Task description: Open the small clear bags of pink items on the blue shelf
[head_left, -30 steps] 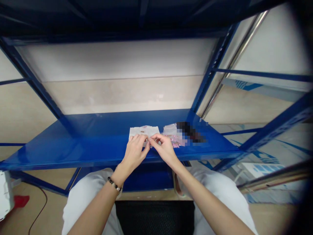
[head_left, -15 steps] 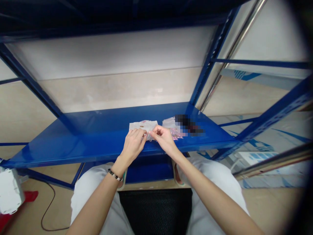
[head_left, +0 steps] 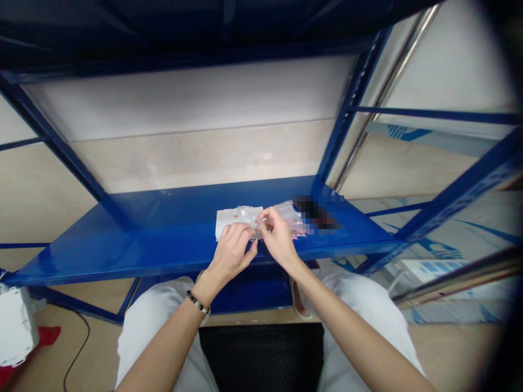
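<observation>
A small clear plastic bag (head_left: 245, 213) is between my hands, above a white sheet (head_left: 223, 220) that lies on the blue shelf. My left hand (head_left: 233, 249) has its fingers curled at the near side of the bag, with the thumb close to the fingertips. On the other side, my right hand (head_left: 278, 234) pinches the bag's edge between thumb and forefinger. The fingers partly hide what is in the bag. Just right of my right hand lies another clear bag (head_left: 297, 226) with small pink pieces in it.
A dark, pixelated item (head_left: 316, 212) lies to the right on the blue shelf (head_left: 155, 234). Blue uprights (head_left: 343, 120) frame the shelf, with another shelf overhead. A white box-like device (head_left: 16, 326) stands at the lower left near a cable (head_left: 84, 345).
My left hand has moved slightly down and its thumb has come away from my right fingertips. More of the clear bag shows between the hands. The camera view has shifted a little.
</observation>
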Available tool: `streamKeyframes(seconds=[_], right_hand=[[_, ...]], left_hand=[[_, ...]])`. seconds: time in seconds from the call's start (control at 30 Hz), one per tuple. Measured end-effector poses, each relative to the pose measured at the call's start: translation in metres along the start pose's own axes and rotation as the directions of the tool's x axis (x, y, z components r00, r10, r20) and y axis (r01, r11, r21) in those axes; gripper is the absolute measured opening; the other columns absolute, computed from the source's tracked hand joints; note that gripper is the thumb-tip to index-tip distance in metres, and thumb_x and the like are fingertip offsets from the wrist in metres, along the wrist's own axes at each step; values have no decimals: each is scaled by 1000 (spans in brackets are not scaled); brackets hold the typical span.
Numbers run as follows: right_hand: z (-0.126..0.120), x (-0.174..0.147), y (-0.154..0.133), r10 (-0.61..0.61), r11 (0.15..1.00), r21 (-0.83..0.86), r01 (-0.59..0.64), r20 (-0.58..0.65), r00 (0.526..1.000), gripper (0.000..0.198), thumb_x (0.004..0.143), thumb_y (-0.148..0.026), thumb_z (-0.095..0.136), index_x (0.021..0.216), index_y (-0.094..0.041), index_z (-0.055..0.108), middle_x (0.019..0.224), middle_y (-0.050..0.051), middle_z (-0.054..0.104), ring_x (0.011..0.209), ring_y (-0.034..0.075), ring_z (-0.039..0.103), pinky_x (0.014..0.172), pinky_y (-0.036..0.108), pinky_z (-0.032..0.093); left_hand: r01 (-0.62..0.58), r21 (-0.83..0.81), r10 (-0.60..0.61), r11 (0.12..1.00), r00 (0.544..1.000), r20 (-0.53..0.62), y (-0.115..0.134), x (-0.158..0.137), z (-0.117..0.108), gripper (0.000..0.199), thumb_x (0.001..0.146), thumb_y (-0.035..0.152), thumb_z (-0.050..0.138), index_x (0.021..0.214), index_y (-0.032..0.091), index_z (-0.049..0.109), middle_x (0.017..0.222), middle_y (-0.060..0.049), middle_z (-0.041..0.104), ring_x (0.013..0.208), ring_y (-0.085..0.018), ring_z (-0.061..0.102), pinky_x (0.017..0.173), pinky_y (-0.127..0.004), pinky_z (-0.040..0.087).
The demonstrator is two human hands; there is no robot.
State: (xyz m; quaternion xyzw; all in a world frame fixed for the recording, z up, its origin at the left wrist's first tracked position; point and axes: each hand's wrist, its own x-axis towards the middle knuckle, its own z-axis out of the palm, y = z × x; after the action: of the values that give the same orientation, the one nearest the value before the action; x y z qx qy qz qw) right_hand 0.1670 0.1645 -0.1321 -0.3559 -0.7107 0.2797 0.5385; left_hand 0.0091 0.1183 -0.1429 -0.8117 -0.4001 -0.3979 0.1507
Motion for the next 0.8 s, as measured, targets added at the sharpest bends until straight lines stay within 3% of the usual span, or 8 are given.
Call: streamKeyframes(seconds=[0.07, 0.13, 0.23, 0.33, 0.53, 0.67, 0.8], right_hand=[[0, 3, 6, 53, 992, 117, -55, 16, 998, 10, 83, -17, 53, 91, -20, 58, 83, 1, 63, 70, 16, 61, 64, 26, 46], [4, 3, 10, 79, 975, 205, -90, 60, 995, 10, 80, -18, 57, 87, -18, 64, 83, 3, 68, 76, 19, 64, 70, 28, 49], [12, -2, 12, 98, 937, 317, -148, 167, 981, 9, 81, -24, 62, 81, -16, 67, 77, 3, 70, 76, 20, 65, 74, 31, 51], [16, -4, 11, 86, 928, 334, -166, 241, 967, 18, 84, -29, 63, 72, -16, 64, 68, 0, 63, 66, 16, 58, 66, 27, 46], [6, 2, 0, 64, 974, 188, -125, 297, 953, 47, 93, -42, 57, 55, -18, 44, 54, -5, 37, 53, 10, 34, 52, 25, 26], [-1, 4, -7, 30, 991, 111, -73, 347, 937, 41, 96, -43, 53, 64, -18, 57, 63, -1, 56, 63, 15, 51, 61, 26, 39], [-7, 14, 0, 45, 997, 43, -58, 243, 969, 25, 96, -34, 51, 102, -18, 69, 89, 6, 72, 82, 21, 66, 78, 32, 50]], left_hand=[[-10, 1, 10, 1000, 1000, 9, -1, 2, -2, 43, 91, 33, 60, 129, 16, 51, 133, -18, 56, 127, -30, 50, 102, -45, 40], [-26, 28, 24, 999, 997, 76, -2, 2, -2, 66, 88, 37, 62, 146, 16, 37, 150, -18, 43, 142, -33, 35, 114, -51, 29], [-28, 70, 15, 997, 985, 171, -1, 0, 4, 73, 91, 26, 53, 156, 15, 20, 155, -17, 38, 148, -30, 27, 120, -51, 19], [20, 103, -38, 995, 985, 169, -1, -2, 7, 71, 91, 13, 41, 157, 12, 15, 151, -18, 43, 145, -29, 31, 119, -51, 21], [43, 67, -52, 997, 990, 133, -13, 0, -2, 65, 92, 12, 34, 156, 13, 22, 130, -18, 56, 127, -31, 46, 108, -50, 34], [86, 77, -95, 993, 989, 117, -22, 0, -6, 59, 89, 11, 39, 148, 12, 39, 113, -16, 61, 110, -30, 50, 96, -45, 43], [206, 108, -216, 973, 971, 98, -32, 4, -11, 47, 88, 11, 43, 134, 14, 52, 110, -14, 61, 102, -29, 50, 89, -43, 44]])
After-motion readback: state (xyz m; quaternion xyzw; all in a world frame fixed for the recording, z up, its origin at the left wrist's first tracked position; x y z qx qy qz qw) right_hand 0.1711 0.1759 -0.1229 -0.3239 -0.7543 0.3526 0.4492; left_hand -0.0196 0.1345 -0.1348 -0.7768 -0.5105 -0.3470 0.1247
